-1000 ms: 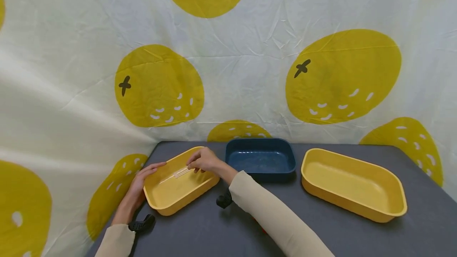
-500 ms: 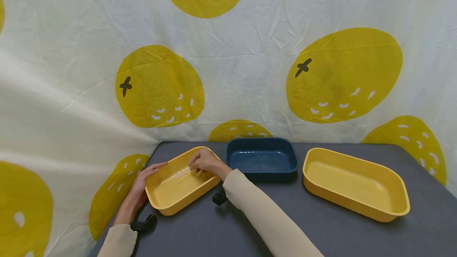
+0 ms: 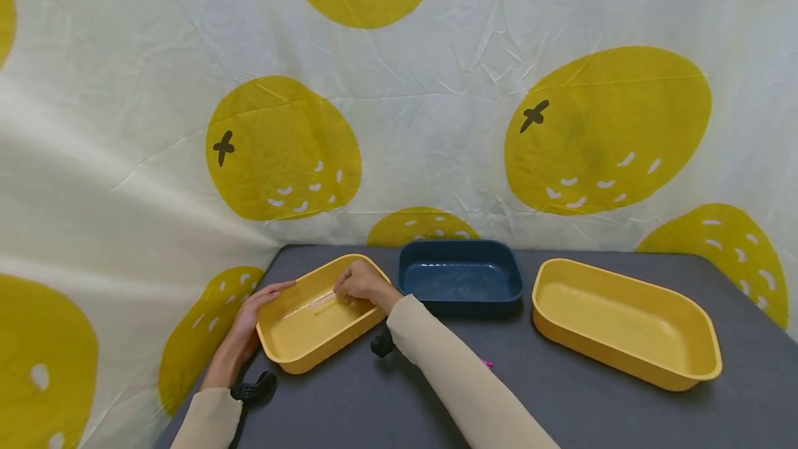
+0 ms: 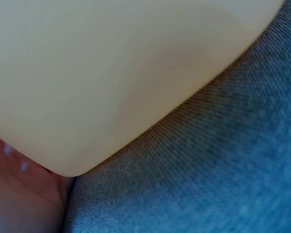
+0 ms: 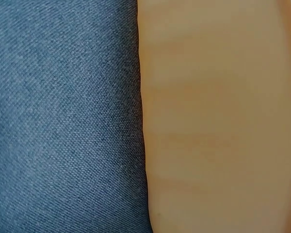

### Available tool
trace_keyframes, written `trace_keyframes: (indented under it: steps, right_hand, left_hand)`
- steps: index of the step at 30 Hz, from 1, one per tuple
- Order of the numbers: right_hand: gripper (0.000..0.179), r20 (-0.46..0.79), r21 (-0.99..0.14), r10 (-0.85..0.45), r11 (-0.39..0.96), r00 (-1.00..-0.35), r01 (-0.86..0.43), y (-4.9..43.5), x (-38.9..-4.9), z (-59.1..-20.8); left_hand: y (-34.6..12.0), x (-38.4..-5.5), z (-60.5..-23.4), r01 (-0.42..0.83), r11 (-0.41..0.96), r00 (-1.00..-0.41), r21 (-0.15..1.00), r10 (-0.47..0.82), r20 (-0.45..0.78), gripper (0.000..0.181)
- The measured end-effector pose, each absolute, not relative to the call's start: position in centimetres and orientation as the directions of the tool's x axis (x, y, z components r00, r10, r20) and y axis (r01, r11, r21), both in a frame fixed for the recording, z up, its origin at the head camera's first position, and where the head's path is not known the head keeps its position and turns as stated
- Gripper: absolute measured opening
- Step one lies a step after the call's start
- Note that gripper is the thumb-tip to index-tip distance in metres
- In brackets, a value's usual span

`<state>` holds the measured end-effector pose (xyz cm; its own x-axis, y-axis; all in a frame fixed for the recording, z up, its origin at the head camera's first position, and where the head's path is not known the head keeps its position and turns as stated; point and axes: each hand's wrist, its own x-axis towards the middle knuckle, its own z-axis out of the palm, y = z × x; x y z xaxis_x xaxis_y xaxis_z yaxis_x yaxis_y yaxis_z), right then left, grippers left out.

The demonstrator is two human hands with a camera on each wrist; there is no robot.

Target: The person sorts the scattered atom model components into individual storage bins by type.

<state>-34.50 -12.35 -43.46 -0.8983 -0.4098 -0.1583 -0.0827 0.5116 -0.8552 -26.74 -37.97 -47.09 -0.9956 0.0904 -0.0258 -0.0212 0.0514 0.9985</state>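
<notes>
In the head view a yellow tray (image 3: 299, 338) stands at the left of the table, angled. My left hand (image 3: 246, 324) rests against its left side, fingers stretched along the rim toward the far corner. Inside the tray my right hand (image 3: 361, 281) reaches down with bent fingers, pinching the end of a slim, see-through strip (image 3: 322, 301) that lies low over the tray floor. The fingertips are partly hidden behind the hand. The left wrist view has the tray wall (image 4: 111, 87) close up, with a bit of palm below it; the right wrist view has the outer wall (image 5: 218, 116).
A dark blue tray (image 3: 460, 307) stands just right of the yellow one, at the back. Farther right is a second yellow tray (image 3: 623, 355). A small pink thing (image 3: 488, 364) peeks out beside the right sleeve on the dark table (image 3: 349, 407). A printed curtain (image 3: 424, 144) hangs behind.
The right forearm has shifted slightly left, and the pink thing now shows past its sleeve. The left hand stays at the tray's side; the right remains inside it, at the strip's end.
</notes>
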Motion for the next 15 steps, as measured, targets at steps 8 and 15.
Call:
trace_keyframes:
  steps: [8, 15]
  right_hand:
    - [0.010, -0.186, -0.829, -0.381, 0.556, -0.906, -0.064, -12.84, -35.28, -44.05]
    - [0.004, -0.188, -0.806, -0.377, 0.587, -0.907, -0.076, -12.89, -35.34, -44.03]
  left_hand:
    - [-37.80, -26.66, -46.85, -0.040, 0.063, -0.997, 0.997, 0.068, -0.044, 0.050]
    - [-37.68, -26.59, -46.84, -0.036, 0.067, -0.997, 0.997, 0.072, -0.041, 0.050]
